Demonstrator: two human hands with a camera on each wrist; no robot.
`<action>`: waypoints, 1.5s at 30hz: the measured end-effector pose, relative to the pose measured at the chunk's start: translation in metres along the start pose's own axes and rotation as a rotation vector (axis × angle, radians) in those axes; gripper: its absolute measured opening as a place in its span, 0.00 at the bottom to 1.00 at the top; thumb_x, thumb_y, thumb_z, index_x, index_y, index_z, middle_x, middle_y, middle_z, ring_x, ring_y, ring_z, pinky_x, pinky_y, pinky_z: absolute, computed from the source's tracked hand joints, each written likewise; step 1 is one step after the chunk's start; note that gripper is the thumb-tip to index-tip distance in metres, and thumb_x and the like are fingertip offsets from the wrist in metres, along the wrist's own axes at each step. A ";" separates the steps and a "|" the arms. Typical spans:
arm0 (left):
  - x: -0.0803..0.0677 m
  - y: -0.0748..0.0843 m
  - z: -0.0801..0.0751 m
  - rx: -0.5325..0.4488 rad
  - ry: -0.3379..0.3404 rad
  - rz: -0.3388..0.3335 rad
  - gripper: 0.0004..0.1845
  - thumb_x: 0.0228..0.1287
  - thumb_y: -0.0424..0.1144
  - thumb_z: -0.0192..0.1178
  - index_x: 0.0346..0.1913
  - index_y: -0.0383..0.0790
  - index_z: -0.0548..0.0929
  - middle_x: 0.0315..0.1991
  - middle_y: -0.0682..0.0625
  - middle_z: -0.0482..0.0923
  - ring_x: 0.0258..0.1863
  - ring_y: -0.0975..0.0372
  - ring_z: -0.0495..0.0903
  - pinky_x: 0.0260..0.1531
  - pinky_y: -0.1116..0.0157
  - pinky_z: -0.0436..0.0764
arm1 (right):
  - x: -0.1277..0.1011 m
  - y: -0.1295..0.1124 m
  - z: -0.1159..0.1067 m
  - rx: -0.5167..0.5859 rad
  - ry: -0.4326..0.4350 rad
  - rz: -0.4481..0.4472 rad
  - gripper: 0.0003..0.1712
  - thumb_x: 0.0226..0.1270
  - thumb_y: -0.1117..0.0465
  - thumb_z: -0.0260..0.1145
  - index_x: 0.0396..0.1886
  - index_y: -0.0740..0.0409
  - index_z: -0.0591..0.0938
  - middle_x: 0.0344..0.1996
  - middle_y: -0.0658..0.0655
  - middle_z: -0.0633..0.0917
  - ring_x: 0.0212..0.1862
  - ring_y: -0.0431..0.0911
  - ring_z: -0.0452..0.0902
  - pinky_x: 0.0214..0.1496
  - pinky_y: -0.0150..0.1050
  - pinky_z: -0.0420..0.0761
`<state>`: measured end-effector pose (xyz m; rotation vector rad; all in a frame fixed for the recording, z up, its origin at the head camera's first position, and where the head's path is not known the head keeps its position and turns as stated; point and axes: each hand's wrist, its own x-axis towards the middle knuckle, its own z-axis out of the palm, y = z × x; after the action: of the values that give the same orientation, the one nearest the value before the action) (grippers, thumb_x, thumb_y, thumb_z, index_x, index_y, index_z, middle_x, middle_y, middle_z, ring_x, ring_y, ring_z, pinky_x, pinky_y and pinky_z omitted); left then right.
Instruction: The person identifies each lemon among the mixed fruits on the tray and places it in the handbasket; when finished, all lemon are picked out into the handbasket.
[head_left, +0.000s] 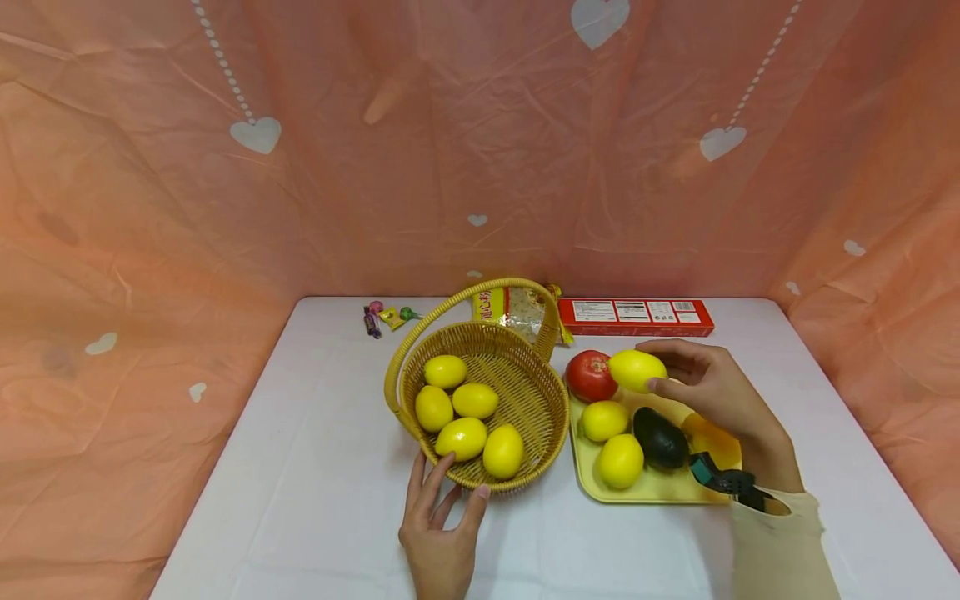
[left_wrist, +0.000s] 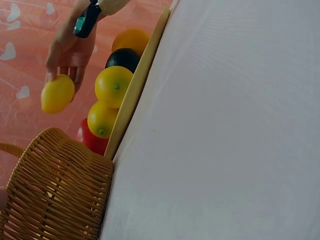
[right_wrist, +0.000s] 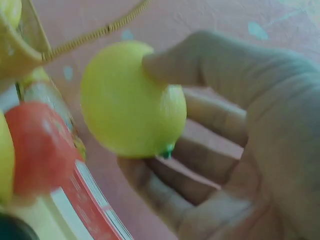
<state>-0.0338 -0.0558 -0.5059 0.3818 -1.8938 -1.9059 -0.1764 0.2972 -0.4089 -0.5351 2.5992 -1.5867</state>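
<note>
- The left hand [head_left: 438, 533] lay on the white table [head_left: 315, 500] with fingers straight and spread, the fingertips touching the near rim of the wicker basket [head_left: 542, 417].
- Five lemons [head_left: 465, 437] lay inside the basket.
- Just right of the basket, a yellow tray [head_left: 652, 493] held two lemons, a dark avocado [head_left: 660, 437], an orange fruit partly hidden behind the wrist, and a red tomato [head_left: 588, 375].
- The right hand [head_left: 712, 387] held a lemon [head_left: 636, 370] above the tray's far end, beside the tomato, thumb and fingers curled round it.
- Farther back lay a red box [head_left: 633, 317], a snack packet [head_left: 517, 308] behind the basket handle, and wrapped sweets [head_left: 386, 317].
</note>
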 end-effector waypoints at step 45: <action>0.001 0.000 -0.001 0.009 -0.013 0.020 0.31 0.59 0.28 0.82 0.67 0.39 0.88 0.84 0.38 0.62 0.76 0.45 0.75 0.59 0.71 0.89 | 0.017 -0.051 0.146 -0.112 -0.350 -0.301 0.24 0.72 0.57 0.80 0.65 0.51 0.90 0.62 0.51 0.91 0.65 0.50 0.87 0.70 0.50 0.88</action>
<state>-0.0340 -0.0567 -0.5060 0.3523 -1.9079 -1.8925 -0.1472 0.1458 -0.4316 -1.1454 2.4323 -1.2707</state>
